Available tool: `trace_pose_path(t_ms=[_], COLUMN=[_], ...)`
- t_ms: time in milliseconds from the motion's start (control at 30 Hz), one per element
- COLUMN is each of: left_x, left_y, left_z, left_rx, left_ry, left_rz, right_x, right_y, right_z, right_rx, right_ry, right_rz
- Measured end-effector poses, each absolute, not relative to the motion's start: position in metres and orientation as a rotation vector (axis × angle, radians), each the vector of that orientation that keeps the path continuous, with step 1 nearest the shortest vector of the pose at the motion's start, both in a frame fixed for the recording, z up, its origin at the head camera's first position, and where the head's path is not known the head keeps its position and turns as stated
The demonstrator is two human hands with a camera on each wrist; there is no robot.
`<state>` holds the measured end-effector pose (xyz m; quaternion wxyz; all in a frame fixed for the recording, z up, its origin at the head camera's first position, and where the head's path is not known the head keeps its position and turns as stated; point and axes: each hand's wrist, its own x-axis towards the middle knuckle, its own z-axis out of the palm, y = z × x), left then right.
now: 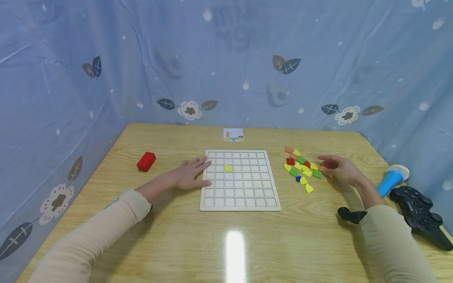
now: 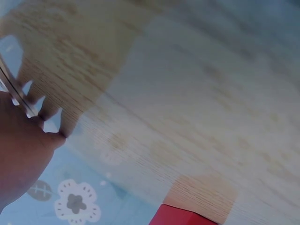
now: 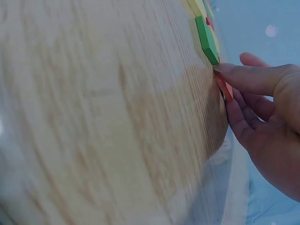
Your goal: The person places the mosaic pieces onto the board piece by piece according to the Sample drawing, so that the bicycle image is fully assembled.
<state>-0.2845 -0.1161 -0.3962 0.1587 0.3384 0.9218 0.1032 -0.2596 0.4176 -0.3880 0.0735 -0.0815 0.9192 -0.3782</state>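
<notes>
A white grid board (image 1: pixel 240 208) lies mid-table with one yellow quarter-round tile (image 1: pixel 228 168) in a cell. My left hand (image 1: pixel 189 174) rests at the board's left side, fingers spread, fingertips over its edge; the left wrist view catches this hand (image 2: pixel 23 154) beside the rim. At the right, my right hand (image 1: pixel 341 169) reaches to the loose tiles. Its thumb and fingers pinch an orange tile (image 3: pixel 225 87), close beside a green tile (image 3: pixel 206 41). Around it lie several yellow tiles (image 1: pixel 309 188), green tiles (image 1: pixel 294 172), red tiles (image 1: pixel 290 161) and a blue tile (image 1: pixel 298 179).
A red block (image 1: pixel 146 162) sits at the table's left. Behind the board lies a small printed card (image 1: pixel 233 135). By my right forearm are a blue toy microphone (image 1: pixel 392 180), a black game controller (image 1: pixel 419 214) and a small black object (image 1: pixel 350 215). Blue cloth hangs behind.
</notes>
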Motion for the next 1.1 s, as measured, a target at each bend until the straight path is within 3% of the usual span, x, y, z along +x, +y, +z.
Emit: trace_pose_path(t_ms=[600,1100], left_x=[-0.283,-0.283], left_y=[-0.114,-0.115], left_z=[-0.393,-0.393], left_rx=[0.949,0.957], left_ry=[2.643,2.636], left_rz=[0.280,0.270], right_x=[-0.259,-0.281], right_y=[0.406,0.329], right_z=[-0.377,-0.367], right_rx=[-0.068,-0.087], right_ry=[2.810,2.365], right_rz=[-1.209,-1.616])
